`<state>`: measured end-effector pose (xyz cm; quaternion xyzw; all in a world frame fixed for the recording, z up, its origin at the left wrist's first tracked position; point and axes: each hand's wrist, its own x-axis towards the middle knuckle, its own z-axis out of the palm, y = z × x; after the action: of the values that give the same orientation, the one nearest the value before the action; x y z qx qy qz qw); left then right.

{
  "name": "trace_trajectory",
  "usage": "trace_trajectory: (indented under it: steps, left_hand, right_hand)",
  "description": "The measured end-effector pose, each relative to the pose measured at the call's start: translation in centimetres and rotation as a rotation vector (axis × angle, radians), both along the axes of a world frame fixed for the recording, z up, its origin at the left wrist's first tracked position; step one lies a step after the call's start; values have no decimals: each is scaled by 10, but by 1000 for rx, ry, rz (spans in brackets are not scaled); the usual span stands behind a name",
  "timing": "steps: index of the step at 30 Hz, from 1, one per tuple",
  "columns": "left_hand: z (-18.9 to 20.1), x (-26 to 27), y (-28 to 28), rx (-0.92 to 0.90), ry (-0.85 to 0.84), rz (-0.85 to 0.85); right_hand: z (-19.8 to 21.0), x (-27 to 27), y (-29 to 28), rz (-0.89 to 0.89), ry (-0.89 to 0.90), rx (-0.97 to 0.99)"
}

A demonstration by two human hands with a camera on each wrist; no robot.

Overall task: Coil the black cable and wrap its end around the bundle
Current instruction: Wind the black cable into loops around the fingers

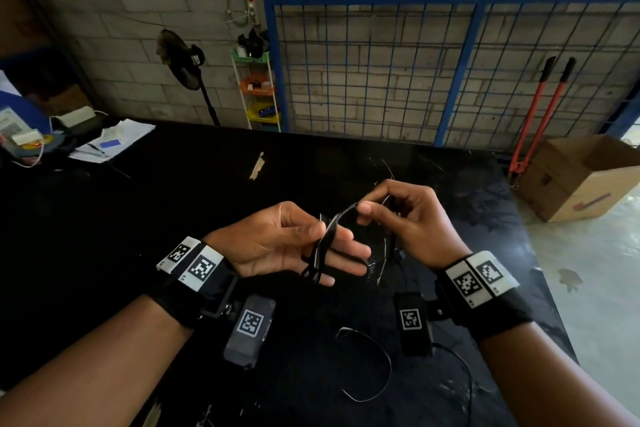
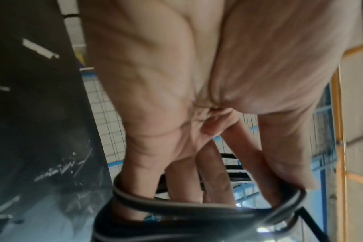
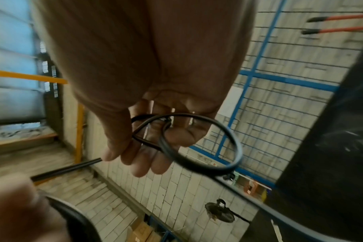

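The black cable [image 1: 323, 243] is looped several times around the outstretched fingers of my left hand [image 1: 341, 241], which lies palm up above the black table [image 1: 173, 218]. The left thumb presses the loops against the fingers. In the left wrist view the loops [image 2: 197, 208] circle the fingertips of that hand [image 2: 197, 147]. My right hand [image 1: 369, 204], just right of the left, pinches a strand of the cable between thumb and fingers. The right wrist view shows that hand [image 3: 155, 147] curled round a loose loop of the cable [image 3: 228, 139], with a strand running off to the lower left.
A loose thin wire [image 1: 374, 367] lies on the table near me. Papers [image 1: 110, 142] and clutter sit at the table's far left. A cardboard box [image 1: 581, 177] and red bolt cutters [image 1: 540, 114] stand on the floor at right. A blue mesh panel [image 1: 450, 62] backs the table.
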<state>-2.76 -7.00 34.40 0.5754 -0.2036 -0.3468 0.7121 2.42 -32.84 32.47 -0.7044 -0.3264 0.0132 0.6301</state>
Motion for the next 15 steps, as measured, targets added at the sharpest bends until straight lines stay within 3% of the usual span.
trace_trajectory:
  steps: [6, 15]
  left_hand:
    - [8, 6, 0, -337, 93, 49]
    - [9, 13, 3, -382, 57, 255]
  right_hand:
    - [-42, -5, 9, 24, 164, 55]
    - [-88, -9, 14, -25, 230, -255]
